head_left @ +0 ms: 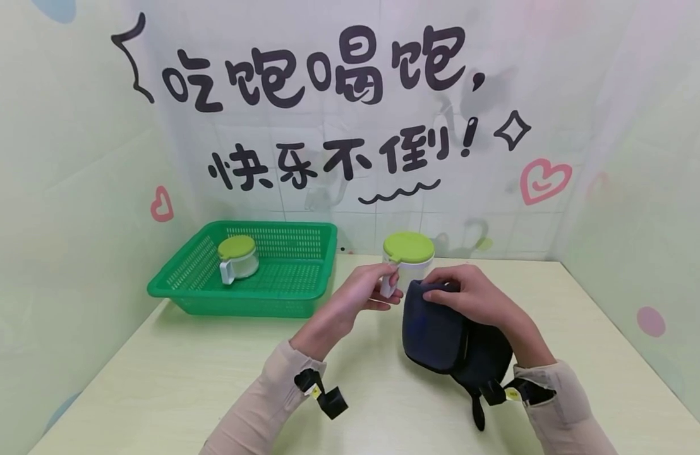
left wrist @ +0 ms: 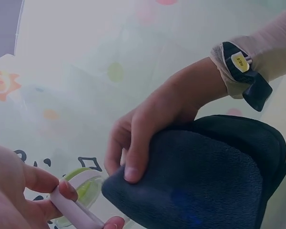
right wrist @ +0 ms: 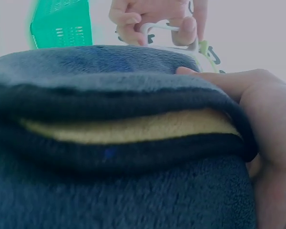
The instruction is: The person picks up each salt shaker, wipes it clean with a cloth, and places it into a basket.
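Note:
A clear jar with a lime-green lid (head_left: pixel 409 248) and a white handle (left wrist: pixel 76 210) stands toward the back of the table. My left hand (head_left: pixel 368 287) holds the jar by its handle between thumb and fingers. Close beside it, my right hand (head_left: pixel 469 294) pinches a folded dark blue plush cloth (head_left: pixel 432 335) at its upper edge, in front of the jar's right side. The cloth has black edging and hangs down toward me. Between its folds a yellow inner side (right wrist: pixel 133 129) shows in the right wrist view. The cloth hides the jar's lower part.
A green plastic basket (head_left: pixel 247 306) stands at the back left. Inside it sits a second, similar jar (head_left: pixel 239 259) with a green lid and white handle. Behind the table (head_left: pixel 213 373) rises a printed backdrop (head_left: pixel 327 202), with light panels at both sides.

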Demonstrator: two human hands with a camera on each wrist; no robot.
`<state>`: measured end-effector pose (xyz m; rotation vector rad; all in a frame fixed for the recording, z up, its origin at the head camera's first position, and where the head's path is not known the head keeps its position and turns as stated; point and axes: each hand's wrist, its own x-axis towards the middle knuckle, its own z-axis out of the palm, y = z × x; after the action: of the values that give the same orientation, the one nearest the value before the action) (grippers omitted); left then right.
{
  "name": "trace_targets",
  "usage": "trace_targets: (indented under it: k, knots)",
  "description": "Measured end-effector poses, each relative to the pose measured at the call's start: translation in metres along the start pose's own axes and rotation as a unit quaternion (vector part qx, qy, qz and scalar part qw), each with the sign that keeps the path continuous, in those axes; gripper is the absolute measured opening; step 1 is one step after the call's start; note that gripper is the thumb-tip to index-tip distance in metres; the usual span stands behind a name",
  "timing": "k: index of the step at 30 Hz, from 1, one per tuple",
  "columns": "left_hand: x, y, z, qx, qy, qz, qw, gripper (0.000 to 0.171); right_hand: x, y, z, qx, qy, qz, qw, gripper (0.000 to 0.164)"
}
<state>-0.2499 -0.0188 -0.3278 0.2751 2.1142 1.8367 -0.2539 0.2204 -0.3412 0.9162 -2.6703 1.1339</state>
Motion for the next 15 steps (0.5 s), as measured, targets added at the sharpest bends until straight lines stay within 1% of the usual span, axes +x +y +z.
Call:
trace_targets:
  k: [3,7,12,15]
  knots:
    - [-0.0010,-0.0001,-0.0010,-0.002,-0.001,0.002,1.0000,0.032,0.0004,0.0019,0.0021,-0.003,-0.021,0.004,1.000,0.012]
    - [-0.0029,0.0004,-0.0017,-0.006,-0.002,0.003,1.0000,0.032,0.0002,0.0060,0.0050,-0.010,-0.036,0.010,0.999,0.011]
    - [-0.0035,0.0007,-0.0018,-0.009,-0.005,0.007,0.9999,0.032,-0.0003,0.0078,0.0049,-0.019,-0.043,0.007,0.999,0.011]
    - [-0.0035,0.0010,-0.0023,-0.008,-0.006,0.010,0.9999,0.032,0.0007,0.0059,0.0031,-0.023,-0.038,-0.001,0.999,0.010]
